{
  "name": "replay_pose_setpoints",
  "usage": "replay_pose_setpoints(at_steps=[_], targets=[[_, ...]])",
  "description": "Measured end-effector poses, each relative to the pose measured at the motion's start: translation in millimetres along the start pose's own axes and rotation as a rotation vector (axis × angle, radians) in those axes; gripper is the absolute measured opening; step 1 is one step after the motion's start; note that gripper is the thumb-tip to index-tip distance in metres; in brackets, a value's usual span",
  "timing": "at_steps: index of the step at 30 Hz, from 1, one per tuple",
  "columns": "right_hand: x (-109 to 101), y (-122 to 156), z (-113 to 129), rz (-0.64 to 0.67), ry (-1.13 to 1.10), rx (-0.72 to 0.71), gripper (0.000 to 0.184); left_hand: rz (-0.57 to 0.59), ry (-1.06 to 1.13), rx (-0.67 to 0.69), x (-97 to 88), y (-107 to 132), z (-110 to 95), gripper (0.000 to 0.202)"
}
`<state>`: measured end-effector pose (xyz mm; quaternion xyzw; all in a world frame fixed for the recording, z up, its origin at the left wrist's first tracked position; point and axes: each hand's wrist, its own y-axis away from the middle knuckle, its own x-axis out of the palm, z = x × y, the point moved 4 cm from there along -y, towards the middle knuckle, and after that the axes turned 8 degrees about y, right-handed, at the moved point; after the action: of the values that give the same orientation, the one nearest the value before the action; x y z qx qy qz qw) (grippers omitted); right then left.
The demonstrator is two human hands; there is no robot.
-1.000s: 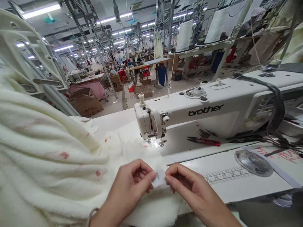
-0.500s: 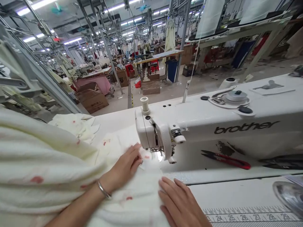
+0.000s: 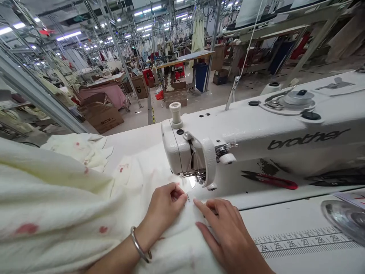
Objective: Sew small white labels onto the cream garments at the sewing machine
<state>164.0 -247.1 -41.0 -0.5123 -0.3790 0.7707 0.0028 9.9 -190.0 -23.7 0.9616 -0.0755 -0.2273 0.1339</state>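
Cream fabric with red printed spots (image 3: 125, 201) lies under the head of a white sewing machine (image 3: 182, 148) and bunches up in thick folds on the left. Just in front of the needle area, my left hand (image 3: 164, 207), with a silver bangle at the wrist, has thumb and fingers pinched together on the fabric. A tiny patch with dark marks shows at its fingertips, too small to make out. My right hand (image 3: 228, 228) rests on the fabric to the right, thumb and index finger apart, holding nothing.
Red-handled thread snips (image 3: 269, 179) and black scissors (image 3: 336, 177) lie on the machine bed at right. A printed ruler scale (image 3: 299, 243) runs along the table edge near a clear round dish (image 3: 343, 219). Cardboard boxes (image 3: 99, 116) stand on the floor beyond.
My left hand has moved right and toward me, its fingers going from stretched flat to pinched on the fabric. My right hand has shifted slightly, its thumb spreading. The camera view has shifted.
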Motion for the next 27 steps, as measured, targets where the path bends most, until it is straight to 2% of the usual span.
replay_pose_setpoints(at_steps=[7,19,25,27], targets=[[3,2,-2,0.085,-0.009,0.008,0.034,0.031,0.018,-0.022,-1.7,-2,0,0.011],[3,0,-1,0.097,0.001,0.020,0.033,0.001,-0.062,-0.022,-0.6,-4,1,0.010],[2,-2,2,0.042,0.030,0.005,0.031,-0.040,-0.179,0.054,-0.4,-1,0,0.010],[1,-3,2,0.031,0.025,-0.005,0.030,-0.060,-0.257,0.139,-5.3,7,-4,0.007]])
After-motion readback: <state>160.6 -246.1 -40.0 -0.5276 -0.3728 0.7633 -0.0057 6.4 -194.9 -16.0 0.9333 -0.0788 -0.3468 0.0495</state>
